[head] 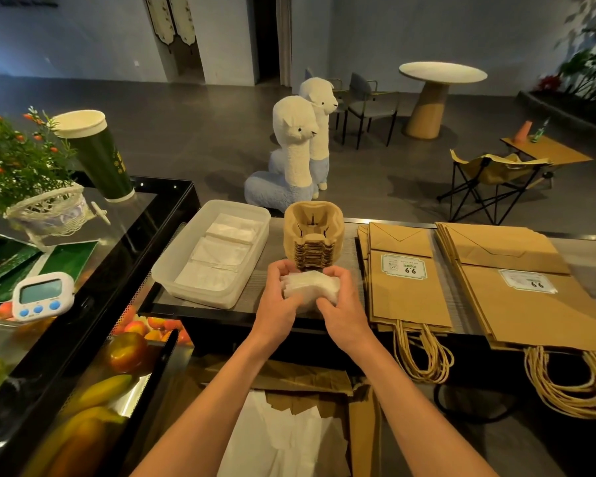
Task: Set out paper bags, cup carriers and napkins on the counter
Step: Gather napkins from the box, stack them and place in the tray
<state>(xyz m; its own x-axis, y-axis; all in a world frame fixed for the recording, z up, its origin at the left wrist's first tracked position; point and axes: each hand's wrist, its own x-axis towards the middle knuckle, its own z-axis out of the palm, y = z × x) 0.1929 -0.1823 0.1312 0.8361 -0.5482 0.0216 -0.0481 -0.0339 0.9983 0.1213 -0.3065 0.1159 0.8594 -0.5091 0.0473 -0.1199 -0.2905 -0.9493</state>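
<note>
While L hand (278, 297) & R hand (341, 304) pinched napkins (310, 287) | tub (203, 296) lay just left, long axis fwd-back | L hand nearer

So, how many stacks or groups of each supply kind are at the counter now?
Paper bags: 2 stacks, the narrower stack and the wider stack.
Cup carriers: 1 stack.
Napkins: 2 groups, the tub napkins and the bundle gripped by left hand and right hand.
Total: 5.
</note>
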